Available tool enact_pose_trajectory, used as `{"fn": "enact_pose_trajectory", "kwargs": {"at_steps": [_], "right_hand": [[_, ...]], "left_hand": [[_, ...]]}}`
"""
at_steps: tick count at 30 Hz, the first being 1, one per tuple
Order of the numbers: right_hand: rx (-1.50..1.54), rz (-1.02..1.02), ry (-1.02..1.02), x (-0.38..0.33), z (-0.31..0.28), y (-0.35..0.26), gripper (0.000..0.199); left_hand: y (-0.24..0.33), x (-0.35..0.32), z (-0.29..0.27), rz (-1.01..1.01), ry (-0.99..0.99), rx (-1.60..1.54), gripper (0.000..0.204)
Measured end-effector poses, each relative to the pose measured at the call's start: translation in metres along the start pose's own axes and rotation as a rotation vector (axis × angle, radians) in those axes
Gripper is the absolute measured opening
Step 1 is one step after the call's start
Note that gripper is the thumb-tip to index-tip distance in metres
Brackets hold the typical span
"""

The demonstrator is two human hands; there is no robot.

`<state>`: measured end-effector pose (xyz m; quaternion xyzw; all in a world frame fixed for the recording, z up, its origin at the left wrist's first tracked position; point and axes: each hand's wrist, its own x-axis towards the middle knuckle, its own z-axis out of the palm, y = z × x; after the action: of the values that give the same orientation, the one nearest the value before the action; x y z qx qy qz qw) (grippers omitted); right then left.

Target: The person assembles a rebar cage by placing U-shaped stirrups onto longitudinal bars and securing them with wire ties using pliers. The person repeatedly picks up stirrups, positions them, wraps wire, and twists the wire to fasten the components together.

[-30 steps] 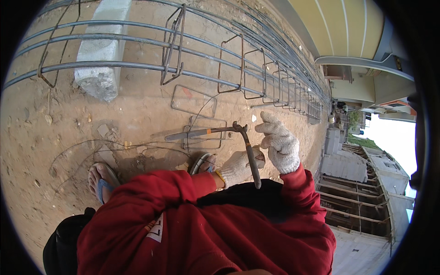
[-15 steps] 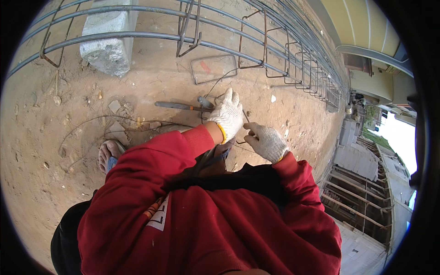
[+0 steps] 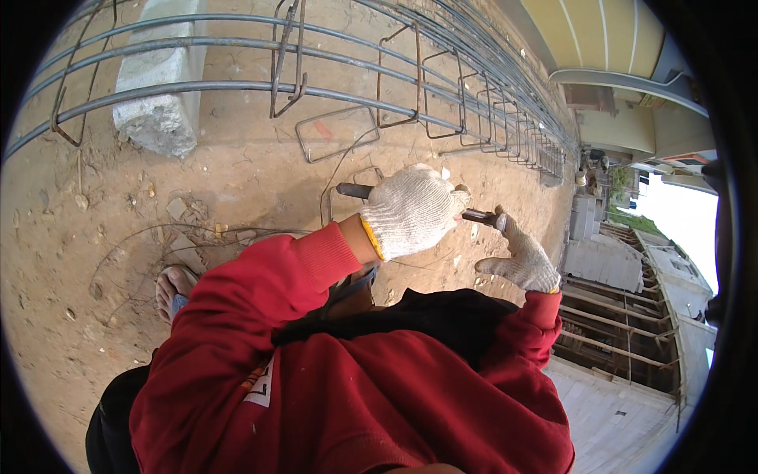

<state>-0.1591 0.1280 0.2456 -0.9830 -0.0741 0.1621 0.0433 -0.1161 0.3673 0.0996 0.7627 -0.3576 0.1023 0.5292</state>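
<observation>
My left hand (image 3: 412,212), in a white knit glove with a yellow cuff, is closed around a dark-handled tool (image 3: 355,190). One end of the handle sticks out left of the fist; a dark, shiny metal part (image 3: 480,216) shows on the right. The glove hides the middle, so I cannot tell the tool's exact kind. My right hand (image 3: 523,257), gloved likewise, has its thumb spread away from its fingers. Its fingertips are at the metal part's right end. Beyond my left hand a bent steel stirrup (image 3: 338,134) lies flat on the dirt.
A long rebar cage (image 3: 237,85) with several stirrups crosses the far side and runs off to the right. A concrete block (image 3: 160,118) lies beneath it at left. Thin wire (image 3: 150,231) and broken tile pieces (image 3: 186,250) lie near my foot (image 3: 172,288).
My left hand has taken up the dark-handled tool from the ground. My right hand has moved rightward and its thumb has spread. The view has shifted slightly.
</observation>
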Motion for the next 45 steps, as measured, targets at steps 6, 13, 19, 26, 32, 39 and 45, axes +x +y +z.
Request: {"fn": "enact_pose_trajectory", "kwargs": {"at_steps": [6,13,19,26,32,39,45], "right_hand": [[0.408,0.162,0.017,-0.003,-0.006,-0.034,0.022],[0.288,0.301,0.032,0.011,0.011,-0.071,0.046],[0.259,0.218,-0.026,0.044,0.015,-0.061,0.049],[0.244,0.159,-0.065,0.061,0.009,-0.065,0.048],[0.217,0.15,-0.083,0.062,-0.001,-0.077,0.041],[0.325,0.245,-0.138,0.06,-0.011,-0.093,0.032],[0.531,0.258,-0.175,0.059,0.0,-0.083,0.024]], "left_hand": [[0.011,0.013,0.046,-0.275,0.232,-1.333,0.029],[-0.016,-0.006,0.096,-0.78,0.447,-1.372,0.035],[-0.026,-0.002,0.106,-0.747,0.522,-1.574,0.038],[-0.026,-0.003,0.101,-0.775,0.634,-1.688,0.05],[-0.011,0.003,0.09,-0.766,0.605,-1.824,0.05],[0.01,0.005,0.065,-0.806,0.504,-1.926,0.037],[0.02,0.007,0.054,-0.764,0.392,-1.971,0.034]]}}
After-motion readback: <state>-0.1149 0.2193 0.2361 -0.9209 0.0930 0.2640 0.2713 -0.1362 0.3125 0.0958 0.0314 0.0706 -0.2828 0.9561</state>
